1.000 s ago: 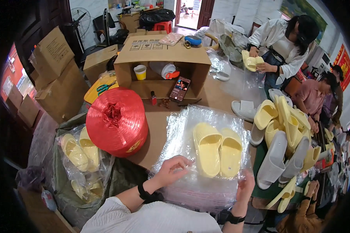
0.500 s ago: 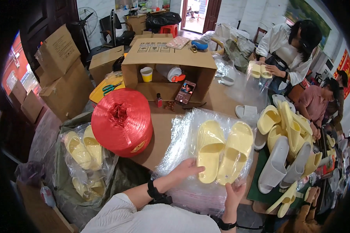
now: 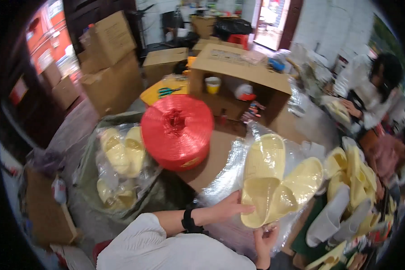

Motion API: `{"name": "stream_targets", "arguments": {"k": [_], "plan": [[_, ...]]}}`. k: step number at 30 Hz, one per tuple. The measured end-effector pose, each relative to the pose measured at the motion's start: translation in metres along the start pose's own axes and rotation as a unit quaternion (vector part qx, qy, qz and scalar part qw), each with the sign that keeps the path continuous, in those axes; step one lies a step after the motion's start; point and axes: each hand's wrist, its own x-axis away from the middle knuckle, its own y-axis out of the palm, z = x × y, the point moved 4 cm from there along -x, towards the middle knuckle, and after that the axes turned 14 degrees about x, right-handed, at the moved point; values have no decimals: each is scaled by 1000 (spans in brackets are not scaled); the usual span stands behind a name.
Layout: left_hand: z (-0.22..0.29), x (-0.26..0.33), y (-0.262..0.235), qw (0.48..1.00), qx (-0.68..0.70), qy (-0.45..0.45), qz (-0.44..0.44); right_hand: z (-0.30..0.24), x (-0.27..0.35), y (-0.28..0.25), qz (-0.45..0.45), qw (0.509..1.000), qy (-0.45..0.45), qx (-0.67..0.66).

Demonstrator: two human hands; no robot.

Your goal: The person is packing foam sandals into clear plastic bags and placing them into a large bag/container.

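Note:
A pair of yellow slide slippers in a clear plastic bag is held up off the table, toes away from me and fanned apart. My left hand grips the left side of the bagged pair, thumb on top near the heel and fingers hidden beneath. My right hand closes on the bag at the near heel end. Under them lies a stack of clear plastic bags. To the right, loose yellow slippers and grey slippers are piled on a green surface.
Left of the table, an olive sack holds bagged yellow slippers. A large red twine roll stands on the table, before an open cardboard box and green-handled scissors. A co-worker handles slippers at far right.
The bagged slippers have risen off the bag stack and tilted, their toes spreading apart. Both hands moved with them. My view has swung left, and the co-worker's hands have shifted.

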Motion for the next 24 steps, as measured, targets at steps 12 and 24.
{"name": "stream_targets", "arguments": {"k": [12, 24], "plan": [[254, 244, -106, 692, -271, 439, 506, -17, -43, -18, 47, 997, 10, 56], [270, 315, -203, 694, -308, 122, 639, 4, -51, -21, 20, 995, 81, 57]]}}
